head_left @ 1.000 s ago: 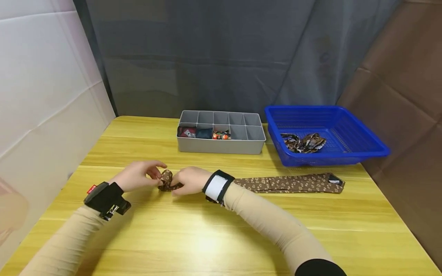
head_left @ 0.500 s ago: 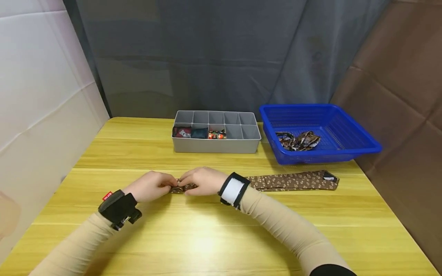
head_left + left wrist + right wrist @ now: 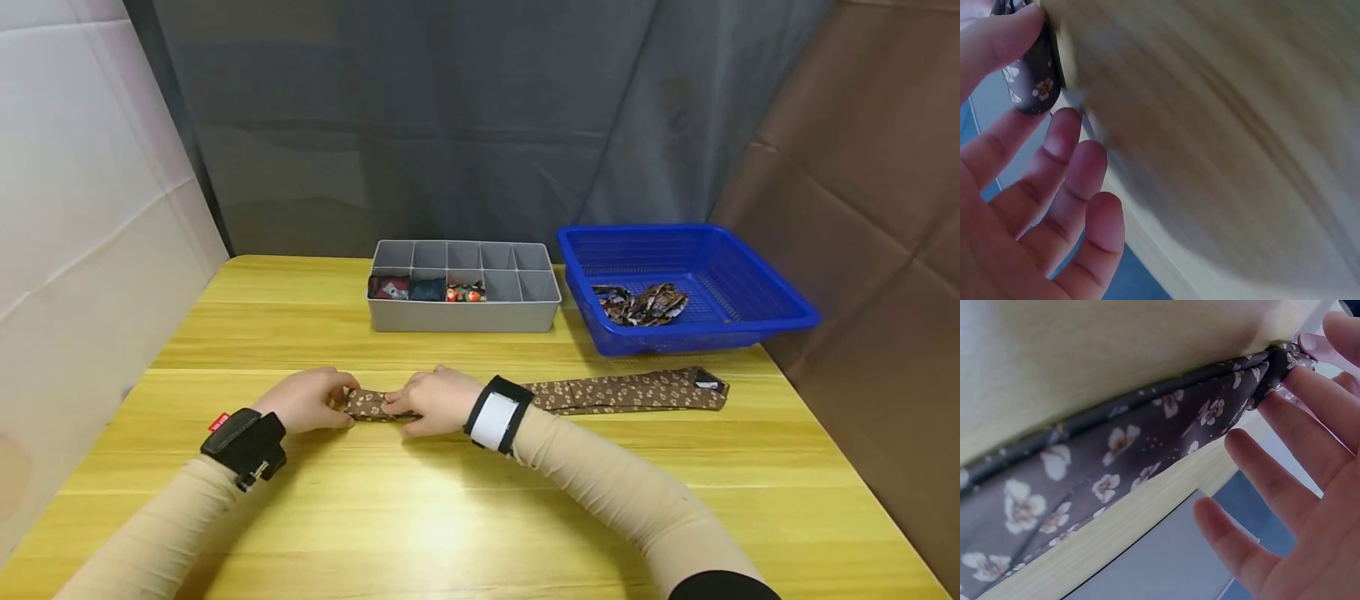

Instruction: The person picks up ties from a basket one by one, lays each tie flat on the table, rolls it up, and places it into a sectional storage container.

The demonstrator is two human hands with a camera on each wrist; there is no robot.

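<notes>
Both hands apparently pinch brown tie.

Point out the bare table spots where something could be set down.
Free: the strip between the brown tie and the grey organizer, the table's near edge between the forearms, and the far-left corner. Crowded: around the left hand and right hand, and by the blue basket.

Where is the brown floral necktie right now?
In the head view the brown floral necktie lies across the wooden table, in front of the blue basket; left hand and right hand pinch its narrow end.
</notes>
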